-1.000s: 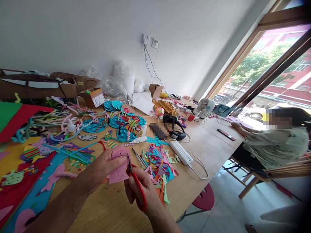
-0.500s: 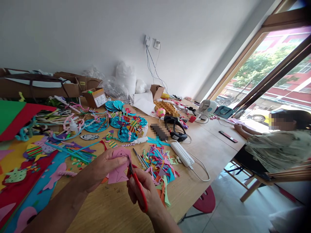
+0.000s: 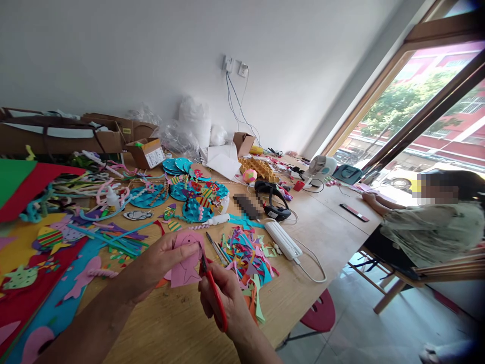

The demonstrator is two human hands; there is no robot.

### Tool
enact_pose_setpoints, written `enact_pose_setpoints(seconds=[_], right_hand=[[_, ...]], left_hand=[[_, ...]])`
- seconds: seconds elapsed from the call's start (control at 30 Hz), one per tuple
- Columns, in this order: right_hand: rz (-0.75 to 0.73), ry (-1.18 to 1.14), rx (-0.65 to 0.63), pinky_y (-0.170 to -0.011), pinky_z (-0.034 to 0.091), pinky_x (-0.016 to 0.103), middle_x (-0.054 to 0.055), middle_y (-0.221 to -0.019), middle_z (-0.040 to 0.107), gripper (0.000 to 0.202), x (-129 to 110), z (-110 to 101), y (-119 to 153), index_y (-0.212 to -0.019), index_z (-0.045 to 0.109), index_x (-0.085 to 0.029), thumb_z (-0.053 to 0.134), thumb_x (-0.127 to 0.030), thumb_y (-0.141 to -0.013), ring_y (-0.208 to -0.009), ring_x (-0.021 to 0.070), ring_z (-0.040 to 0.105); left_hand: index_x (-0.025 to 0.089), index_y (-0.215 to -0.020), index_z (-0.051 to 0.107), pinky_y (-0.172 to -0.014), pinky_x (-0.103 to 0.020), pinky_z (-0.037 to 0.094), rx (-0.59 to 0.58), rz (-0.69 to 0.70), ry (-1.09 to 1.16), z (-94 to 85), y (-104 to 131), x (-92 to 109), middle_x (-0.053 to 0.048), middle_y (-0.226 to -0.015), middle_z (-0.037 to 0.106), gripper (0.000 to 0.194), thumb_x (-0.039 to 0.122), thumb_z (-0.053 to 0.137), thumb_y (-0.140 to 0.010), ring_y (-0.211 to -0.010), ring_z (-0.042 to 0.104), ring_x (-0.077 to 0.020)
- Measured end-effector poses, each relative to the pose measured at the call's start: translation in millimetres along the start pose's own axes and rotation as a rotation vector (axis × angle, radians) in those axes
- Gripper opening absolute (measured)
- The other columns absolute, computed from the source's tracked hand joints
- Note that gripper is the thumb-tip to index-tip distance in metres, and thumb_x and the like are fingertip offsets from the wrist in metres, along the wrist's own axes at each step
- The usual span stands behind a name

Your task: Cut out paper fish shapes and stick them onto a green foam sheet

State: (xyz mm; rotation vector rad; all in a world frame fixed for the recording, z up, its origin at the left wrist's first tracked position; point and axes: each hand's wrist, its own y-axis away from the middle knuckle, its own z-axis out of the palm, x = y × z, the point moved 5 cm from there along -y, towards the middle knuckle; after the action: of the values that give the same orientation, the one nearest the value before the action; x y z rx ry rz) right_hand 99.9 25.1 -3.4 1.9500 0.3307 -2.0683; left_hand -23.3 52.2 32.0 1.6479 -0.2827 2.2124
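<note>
Between thumb and fingers, my left hand [image 3: 166, 258] pinches a piece of pink paper [image 3: 186, 273] with a fish outline drawn on it. My right hand [image 3: 225, 290] grips red-handled scissors [image 3: 215, 296]. The scissor blades meet the paper's right edge, close to my left fingertips; the blade tips are partly hidden there. Paper and scissors are held above the wooden table [image 3: 162, 323]. Just beyond my right hand lies a heap of coloured paper scraps [image 3: 248, 255], with pens [image 3: 215, 247] beside it.
A white power strip [image 3: 283, 238] with a cable lies right of the scraps. Blue paper plates with cut-out fish [image 3: 204, 197] and a glue bottle [image 3: 219, 219] stand behind. Pipe cleaners [image 3: 76, 187] fill the left. A person [image 3: 428, 227] sits at the far right.
The view has shifted very slightly. Both hands, the pink paper and the scissors keep nearly the same positions.
</note>
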Motion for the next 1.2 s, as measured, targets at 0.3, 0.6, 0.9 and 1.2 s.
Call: enact_pose_setpoints(seconds=[0.3,0.6,0.9,1.2], right_hand=[[-0.011,-0.035,-0.039,-0.038,0.028,0.017,-0.008,-0.042,0.042,0.046,-4.4,2.1,0.3,-0.063,0.045,-0.019,0.056,-0.062,-0.078,-0.036,0.0045,0.034],[-0.01,-0.055,-0.039,-0.035,0.025,0.017,-0.008,-0.041,0.039,0.05,-3.7,2.8,0.8,-0.061,0.042,-0.02,0.056,-0.065,-0.076,-0.034,0.0038,0.031],[0.0,-0.071,-0.044,-0.034,0.022,0.017,-0.009,-0.04,0.037,0.054,-4.0,3.1,0.6,-0.059,0.041,-0.02,0.056,-0.07,-0.073,-0.033,0.0039,0.031],[0.004,-0.036,-0.054,-0.034,0.022,0.018,-0.008,-0.038,0.039,0.057,-7.1,3.2,2.9,-0.056,0.04,-0.021,0.055,-0.074,-0.071,-0.032,0.0038,0.029]], left_hand=[[0.018,-0.068,0.054,-0.047,-0.018,0.035,0.081,0.057,-0.197,3.7,-1.9,7.8,0.006,-0.058,0.047,0.024,0.039,0.063,-0.076,-0.052,0.04,-0.0094],[0.018,-0.068,0.057,-0.048,-0.019,0.036,0.016,0.054,-0.135,6.7,-1.4,6.7,0.005,-0.058,0.053,0.023,0.038,0.062,-0.076,-0.052,0.044,-0.0102],[0.017,-0.066,0.056,-0.048,-0.019,0.035,0.015,0.025,-0.109,6.2,-2.1,4.4,0.005,-0.057,0.05,0.025,0.039,0.063,-0.077,-0.051,0.04,-0.0094],[0.017,-0.068,0.052,-0.048,-0.017,0.035,0.005,-0.008,-0.091,0.1,-2.5,-1.4,0.005,-0.06,0.046,0.029,0.042,0.066,-0.077,-0.053,0.038,-0.0083]])
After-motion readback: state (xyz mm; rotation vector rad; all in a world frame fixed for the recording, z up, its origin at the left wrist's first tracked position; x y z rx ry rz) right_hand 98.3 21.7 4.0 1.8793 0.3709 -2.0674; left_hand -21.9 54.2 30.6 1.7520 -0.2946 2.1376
